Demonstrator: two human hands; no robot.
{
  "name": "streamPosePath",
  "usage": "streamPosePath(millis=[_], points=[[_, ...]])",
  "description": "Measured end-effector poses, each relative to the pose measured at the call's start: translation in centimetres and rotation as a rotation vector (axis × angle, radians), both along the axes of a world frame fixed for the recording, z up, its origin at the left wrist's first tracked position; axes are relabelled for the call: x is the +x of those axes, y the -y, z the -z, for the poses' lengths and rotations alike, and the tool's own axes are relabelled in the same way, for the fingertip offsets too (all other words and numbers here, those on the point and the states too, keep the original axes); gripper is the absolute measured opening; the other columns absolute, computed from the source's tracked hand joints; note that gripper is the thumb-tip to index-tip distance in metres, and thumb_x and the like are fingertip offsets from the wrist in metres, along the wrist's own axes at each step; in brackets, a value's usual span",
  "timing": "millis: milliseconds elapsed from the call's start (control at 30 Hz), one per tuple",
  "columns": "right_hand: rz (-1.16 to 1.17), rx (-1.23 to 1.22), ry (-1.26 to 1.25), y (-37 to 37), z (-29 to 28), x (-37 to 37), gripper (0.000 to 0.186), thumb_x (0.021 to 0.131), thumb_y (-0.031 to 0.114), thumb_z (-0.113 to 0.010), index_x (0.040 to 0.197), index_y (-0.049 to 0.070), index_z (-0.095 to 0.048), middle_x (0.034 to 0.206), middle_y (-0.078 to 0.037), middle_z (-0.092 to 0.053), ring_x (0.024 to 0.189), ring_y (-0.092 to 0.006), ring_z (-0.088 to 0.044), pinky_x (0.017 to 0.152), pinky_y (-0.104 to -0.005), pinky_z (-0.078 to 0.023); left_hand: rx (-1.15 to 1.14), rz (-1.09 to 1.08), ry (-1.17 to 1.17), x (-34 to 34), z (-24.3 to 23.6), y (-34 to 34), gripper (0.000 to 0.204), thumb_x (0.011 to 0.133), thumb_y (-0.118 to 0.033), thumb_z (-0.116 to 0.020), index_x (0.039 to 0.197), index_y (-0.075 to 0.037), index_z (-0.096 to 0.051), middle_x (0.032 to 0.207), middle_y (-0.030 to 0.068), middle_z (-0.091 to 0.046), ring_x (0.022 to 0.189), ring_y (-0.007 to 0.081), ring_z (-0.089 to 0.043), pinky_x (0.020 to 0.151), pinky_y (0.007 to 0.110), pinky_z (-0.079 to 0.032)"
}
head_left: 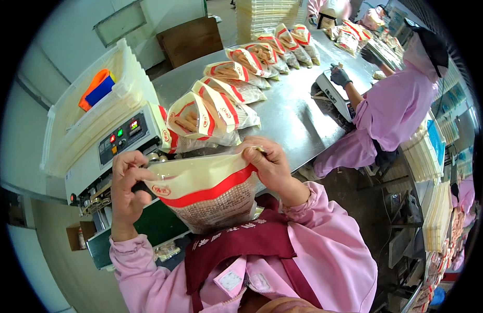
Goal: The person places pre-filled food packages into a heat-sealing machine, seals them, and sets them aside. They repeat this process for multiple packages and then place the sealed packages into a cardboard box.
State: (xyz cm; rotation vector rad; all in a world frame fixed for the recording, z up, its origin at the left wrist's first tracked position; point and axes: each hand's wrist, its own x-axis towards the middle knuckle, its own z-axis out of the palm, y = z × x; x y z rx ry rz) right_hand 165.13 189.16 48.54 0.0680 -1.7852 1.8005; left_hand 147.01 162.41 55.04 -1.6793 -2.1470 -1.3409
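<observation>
My left hand (131, 188), fingers curled, grips the left top corner of a cream-and-red plastic bag (210, 193) with a mesh-patterned lower part. My right hand (270, 167) pinches the bag's right top corner between thumb and fingers, so its top edge is stretched between both hands. The bag's contents cannot be made out. Just left and behind it stands a sealing machine (111, 151) with a control panel and lit displays. Beyond the bag, several similar bags (192, 117) holding light-brown pieces stand open in a slanting row on the steel table (288, 120).
White stacked crates (59, 135) with an orange-and-blue item (98, 88) are at left. A co-worker in pink (387, 112) works at a scale (333, 96) on the right. Other workers (374, 18), more bags (346, 36) and stacks of trays (434, 219) lie farther back and right.
</observation>
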Motion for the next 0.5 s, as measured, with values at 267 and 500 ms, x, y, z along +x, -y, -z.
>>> streamPosePath(millis=[267,500], points=[[0.062,0.054,-0.009,-0.3,-0.3,0.2,0.024,0.101,0.019,-0.056,0.091,-0.002,-0.063,0.079,-0.001,-0.054,0.075,-0.0105,-0.05,0.068,-0.0263,-0.041,-0.287,0.028,-0.081,-1.7,-3.1,0.4,0.044,0.068,-0.04,-0.084,0.069,-0.004,-0.059,0.082,0.0027,-0.063,0.081,0.0197,-0.059,0.072,0.029,-0.043],[-0.008,-0.124,0.065,-0.8,1.3,0.2,0.024,0.102,0.019,-0.055,0.09,-0.001,-0.062,0.081,0.002,-0.055,0.076,-0.008,-0.049,0.069,-0.0253,-0.042,0.482,0.086,0.974,2.9,4.6,-2.5,0.045,0.087,-0.02,-0.073,0.123,-0.001,-0.053,0.104,0.0046,-0.062,0.095,0.0173,-0.061,0.091,0.032,-0.046]])
